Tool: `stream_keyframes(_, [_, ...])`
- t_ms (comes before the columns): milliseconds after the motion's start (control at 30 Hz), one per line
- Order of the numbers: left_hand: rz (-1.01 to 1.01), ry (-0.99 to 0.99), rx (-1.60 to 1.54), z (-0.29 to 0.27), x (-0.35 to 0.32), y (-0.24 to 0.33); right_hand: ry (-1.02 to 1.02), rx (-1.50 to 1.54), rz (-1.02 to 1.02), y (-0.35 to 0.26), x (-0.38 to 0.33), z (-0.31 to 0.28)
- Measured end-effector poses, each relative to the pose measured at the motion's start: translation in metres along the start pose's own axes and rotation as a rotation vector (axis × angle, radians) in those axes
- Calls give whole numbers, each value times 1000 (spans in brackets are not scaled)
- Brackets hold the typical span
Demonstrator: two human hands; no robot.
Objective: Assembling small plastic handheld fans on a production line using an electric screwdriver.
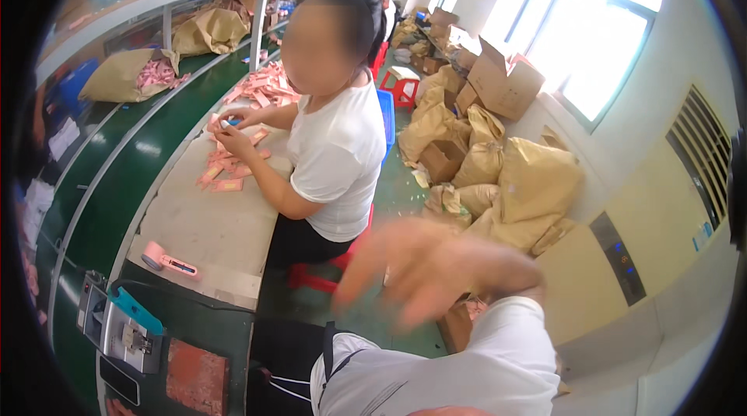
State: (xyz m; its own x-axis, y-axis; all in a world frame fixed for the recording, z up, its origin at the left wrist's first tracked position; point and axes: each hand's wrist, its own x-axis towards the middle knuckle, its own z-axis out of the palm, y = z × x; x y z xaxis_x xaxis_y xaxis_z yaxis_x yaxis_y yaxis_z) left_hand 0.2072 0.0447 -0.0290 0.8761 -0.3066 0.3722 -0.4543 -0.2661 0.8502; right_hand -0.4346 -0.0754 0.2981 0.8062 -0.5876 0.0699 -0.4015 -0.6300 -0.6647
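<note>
My right hand (424, 272) is raised in front of my body, smeared by motion, with its fingers apart and nothing visible in it. It hangs over the gap beside the bench, touching nothing that I can see. My left hand is not in view; a sliver of skin at the lower edge is too small to place. On the bench to the left lies a pink handled device (169, 261) with a round head. Nearer stands a small metal fixture (132, 338) with a teal part (136, 310) on it. A worn reddish square pad (197, 377) lies beside it.
A seated co-worker (334, 159) in white handles a small piece above pink parts (226, 163) piled on the bench. A green conveyor (109, 206) runs along the left. Brown sacks (537, 182) and cartons (502, 81) crowd the wall under the windows. A red stool (399, 87) stands farther back.
</note>
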Motion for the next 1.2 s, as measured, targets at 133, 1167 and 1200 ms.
stream_keyframes(133, [20, -92, -63, 23, 83, -195, -372, 367, -82, 106, 67, 197])
stream_keyframes(1167, [214, 231, 37, 10, -12, 38, 463, 881, -91, 100, 325, 306])
stream_keyframes(1200, [236, 269, 54, 11, -19, 54, 444, 882, -69, 101, 320, 303])
